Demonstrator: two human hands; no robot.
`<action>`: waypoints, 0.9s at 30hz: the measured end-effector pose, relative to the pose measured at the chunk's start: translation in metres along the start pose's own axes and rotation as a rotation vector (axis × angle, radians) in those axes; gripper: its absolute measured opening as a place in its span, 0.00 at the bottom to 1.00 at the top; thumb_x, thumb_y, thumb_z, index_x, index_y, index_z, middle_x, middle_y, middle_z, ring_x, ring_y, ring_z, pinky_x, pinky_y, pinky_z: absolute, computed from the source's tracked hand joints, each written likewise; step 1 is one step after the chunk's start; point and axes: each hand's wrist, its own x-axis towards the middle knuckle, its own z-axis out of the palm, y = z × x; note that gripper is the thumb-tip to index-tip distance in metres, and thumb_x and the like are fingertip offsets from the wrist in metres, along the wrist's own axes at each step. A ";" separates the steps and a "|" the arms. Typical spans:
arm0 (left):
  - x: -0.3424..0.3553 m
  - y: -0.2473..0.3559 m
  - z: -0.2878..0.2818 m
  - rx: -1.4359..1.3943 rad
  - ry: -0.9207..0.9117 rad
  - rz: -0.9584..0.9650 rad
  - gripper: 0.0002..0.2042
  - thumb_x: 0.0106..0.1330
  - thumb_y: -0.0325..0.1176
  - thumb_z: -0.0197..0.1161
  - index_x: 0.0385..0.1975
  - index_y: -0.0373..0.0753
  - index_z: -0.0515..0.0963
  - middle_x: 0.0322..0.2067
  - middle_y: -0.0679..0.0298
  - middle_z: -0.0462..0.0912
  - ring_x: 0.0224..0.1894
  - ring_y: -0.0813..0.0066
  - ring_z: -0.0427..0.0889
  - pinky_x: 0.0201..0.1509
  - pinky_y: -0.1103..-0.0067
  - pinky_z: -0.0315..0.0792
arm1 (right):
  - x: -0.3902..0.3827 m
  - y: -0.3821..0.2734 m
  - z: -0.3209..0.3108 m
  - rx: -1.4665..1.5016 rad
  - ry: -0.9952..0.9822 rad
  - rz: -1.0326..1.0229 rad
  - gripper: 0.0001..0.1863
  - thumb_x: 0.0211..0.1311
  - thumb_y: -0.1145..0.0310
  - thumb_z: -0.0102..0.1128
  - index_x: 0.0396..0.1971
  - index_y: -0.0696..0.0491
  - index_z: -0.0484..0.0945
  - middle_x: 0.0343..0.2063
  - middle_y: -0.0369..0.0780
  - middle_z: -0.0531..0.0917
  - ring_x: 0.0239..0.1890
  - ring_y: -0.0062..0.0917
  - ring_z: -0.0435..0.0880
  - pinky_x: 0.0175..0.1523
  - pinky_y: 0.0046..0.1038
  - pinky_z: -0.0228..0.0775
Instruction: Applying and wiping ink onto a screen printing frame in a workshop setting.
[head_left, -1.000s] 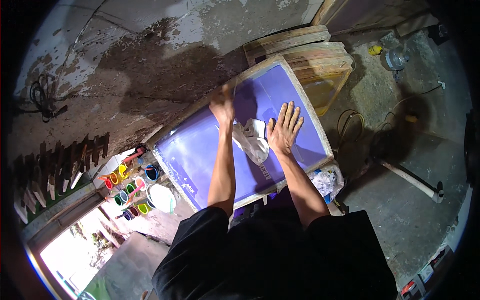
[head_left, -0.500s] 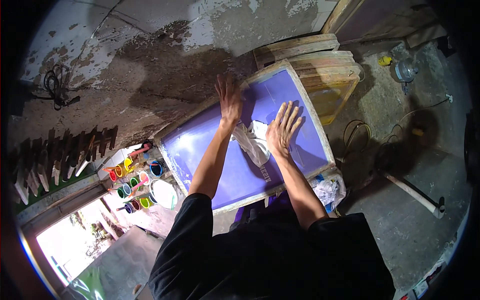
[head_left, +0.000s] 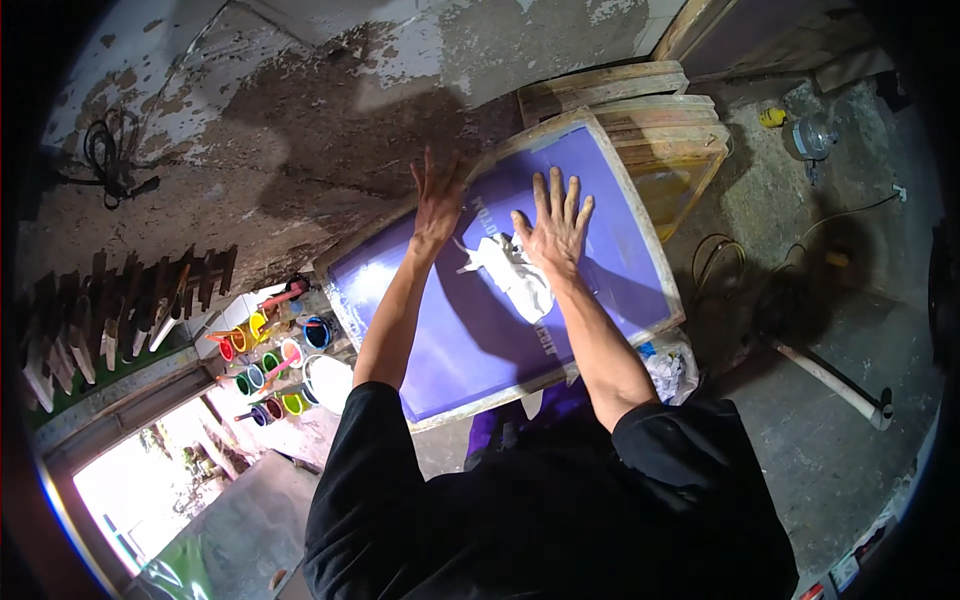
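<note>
White cloth [head_left: 508, 268] lies bunched mid-panel on a purple framed screen [head_left: 450, 350].
Left to right: paint pots [head_left: 271, 362] stand off the screen's left end; left hand [head_left: 438, 208] is near the far rim, fingers spread, contact unclear; right hand [head_left: 554, 236], fingers splayed, overlaps the cloth's right edge; stacked frames [head_left: 662, 130] sit beyond the far right corner.

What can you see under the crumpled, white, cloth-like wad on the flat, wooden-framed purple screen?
The wad lies on the purple screen; pale lettering shows beyond its edges. Whatever the wad and the person's right hand cover cannot be seen.
</note>
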 end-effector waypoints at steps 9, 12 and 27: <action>-0.054 -0.037 -0.023 -0.033 0.047 0.026 0.25 0.72 0.24 0.55 0.70 0.41 0.70 0.76 0.61 0.62 0.82 0.44 0.37 0.80 0.39 0.34 | -0.002 0.002 0.007 -0.095 0.000 0.003 0.41 0.73 0.36 0.43 0.79 0.42 0.55 0.80 0.40 0.50 0.81 0.46 0.44 0.79 0.61 0.31; -0.069 -0.050 -0.029 -0.005 0.041 0.026 0.26 0.70 0.24 0.56 0.70 0.40 0.70 0.75 0.61 0.62 0.82 0.44 0.37 0.80 0.38 0.34 | -0.003 0.000 0.008 -0.143 -0.012 0.011 0.41 0.74 0.35 0.42 0.79 0.42 0.54 0.81 0.40 0.50 0.81 0.45 0.44 0.80 0.60 0.32; -0.176 -0.121 -0.088 -0.009 0.049 0.021 0.24 0.66 0.27 0.61 0.65 0.37 0.76 0.67 0.56 0.74 0.80 0.44 0.49 0.81 0.44 0.42 | 0.001 0.000 0.013 -0.217 -0.006 0.010 0.41 0.74 0.37 0.45 0.79 0.42 0.55 0.80 0.40 0.52 0.81 0.44 0.47 0.79 0.58 0.36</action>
